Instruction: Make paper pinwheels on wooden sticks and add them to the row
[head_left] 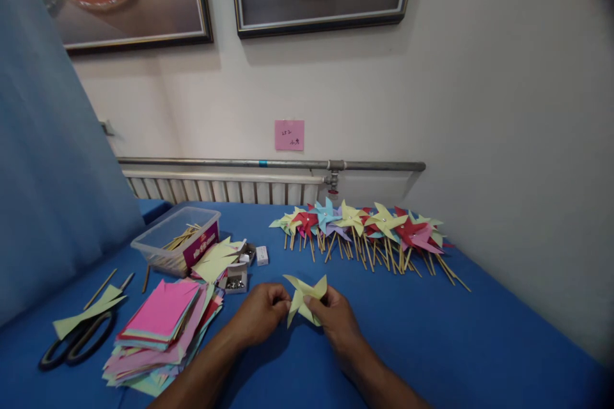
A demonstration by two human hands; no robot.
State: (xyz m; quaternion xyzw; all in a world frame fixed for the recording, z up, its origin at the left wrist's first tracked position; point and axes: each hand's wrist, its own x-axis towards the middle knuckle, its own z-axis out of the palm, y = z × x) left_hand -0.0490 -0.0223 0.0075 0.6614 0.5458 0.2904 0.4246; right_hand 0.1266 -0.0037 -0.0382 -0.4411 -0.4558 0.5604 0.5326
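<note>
A pale yellow paper pinwheel is in front of me, its corners folded in toward the centre. My right hand grips it from the right, thumb pressed over its middle. Close to its left edge, my left hand is closed, with thumb and finger pinched together; what they hold, if anything, is too small to tell. Beyond the left hand stands a small open box of metal pins. A pile of coloured paper sheets lies to the left of my left forearm.
Finished pinwheels on sticks lie in a row at the back right. A clear plastic box holds wooden sticks. Black-handled scissors lie far left under yellow paper scraps. A small white box sits near more yellow sheets.
</note>
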